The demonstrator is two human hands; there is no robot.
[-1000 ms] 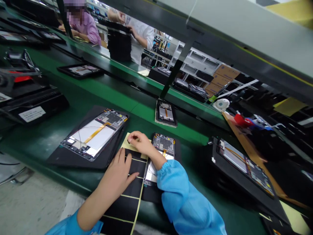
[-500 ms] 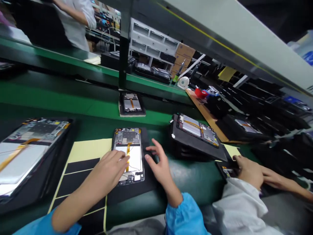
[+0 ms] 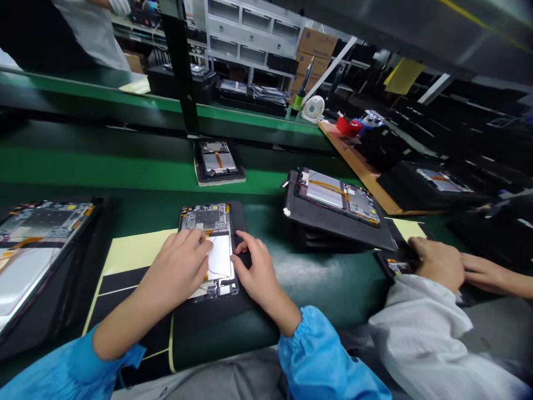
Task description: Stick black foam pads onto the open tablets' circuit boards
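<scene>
Green assembly bench (image 3: 125,166), near edge: open tablet housing (image 3: 207,250) lying flat on a black mat (image 3: 208,316). Left hand (image 3: 177,264): palm down over the housing's middle, fingers slightly spread, fingertips (image 3: 200,239) resting on its white panel. Right hand (image 3: 258,272): fingers curled close together along the housing's right edge; grip or no grip, cannot tell. Left of the mat: yellow-backed sheet of black labels (image 3: 129,278). Far right: co-worker's hand (image 3: 437,264), white sleeve.

From here my left hand (image 3: 179,264) hides the middle of the tablet (image 3: 207,219) beneath it. Left of that hand, another tablet (image 3: 37,236) runs off the frame, and the piece (image 3: 395,268) under a co-worker's hand (image 3: 437,264) is too small to tell.
</scene>
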